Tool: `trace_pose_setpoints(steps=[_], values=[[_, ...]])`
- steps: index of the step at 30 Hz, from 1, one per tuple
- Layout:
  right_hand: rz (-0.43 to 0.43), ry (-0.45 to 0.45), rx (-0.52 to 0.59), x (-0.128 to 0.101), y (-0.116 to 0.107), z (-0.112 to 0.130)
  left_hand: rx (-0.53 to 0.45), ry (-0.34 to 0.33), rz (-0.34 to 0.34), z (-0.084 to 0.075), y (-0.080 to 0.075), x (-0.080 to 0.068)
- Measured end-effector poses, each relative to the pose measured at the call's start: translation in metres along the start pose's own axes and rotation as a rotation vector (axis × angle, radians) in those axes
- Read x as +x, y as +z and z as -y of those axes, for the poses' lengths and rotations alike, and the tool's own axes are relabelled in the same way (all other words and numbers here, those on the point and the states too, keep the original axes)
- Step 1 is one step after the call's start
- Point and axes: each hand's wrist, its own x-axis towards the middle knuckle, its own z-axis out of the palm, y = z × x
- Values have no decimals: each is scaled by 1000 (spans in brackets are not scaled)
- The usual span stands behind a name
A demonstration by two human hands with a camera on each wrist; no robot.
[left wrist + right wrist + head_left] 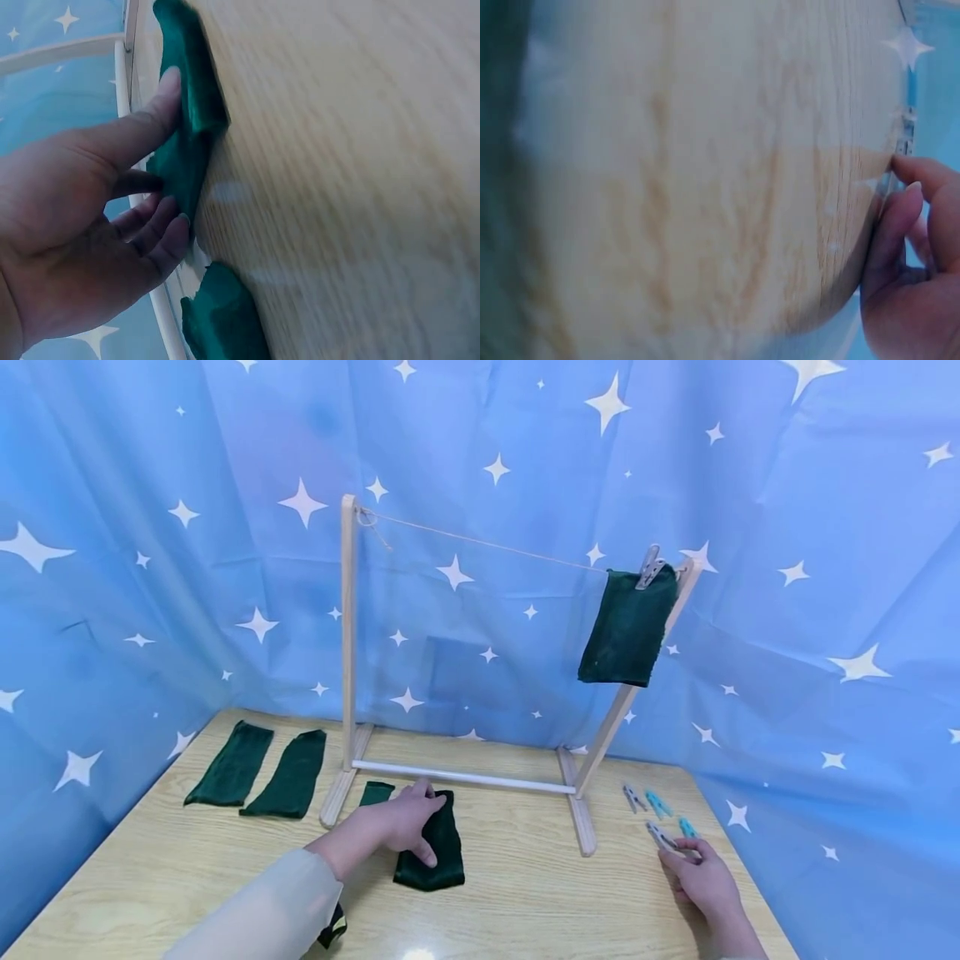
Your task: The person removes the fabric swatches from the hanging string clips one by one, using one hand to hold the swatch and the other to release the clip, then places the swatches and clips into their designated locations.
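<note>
Green cloth [435,852] lies flat on the wooden counter [525,902], under the fingers of the left hand [401,822], whose thumb and fingertips curl onto its edge and pinch it. Beyond those fingers stands the drying rack [348,652] with a hung cloth [626,627] pegged to its string. The right hand [701,877] pinches a grey clothespin [662,837] at its fingertips; more clothespins [648,800] lie just beyond. No writing shows anywhere.
</note>
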Motion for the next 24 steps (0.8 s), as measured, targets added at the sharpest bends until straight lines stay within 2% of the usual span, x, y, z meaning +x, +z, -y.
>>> trace_pose_setpoints(steps=[9,15,20,24], values=[[-33,0,-19,2,-1,-2,9,-28,53,-3,-5,6],[-37,-13,-39,3,2,-3,-2,21,83,6,-1,1],[-57,-15,-66,3,2,-2,52,29,88,3,3,-7],[-51,-14,-70,1,1,-4,112,-22,87,-3,-4,-8]])
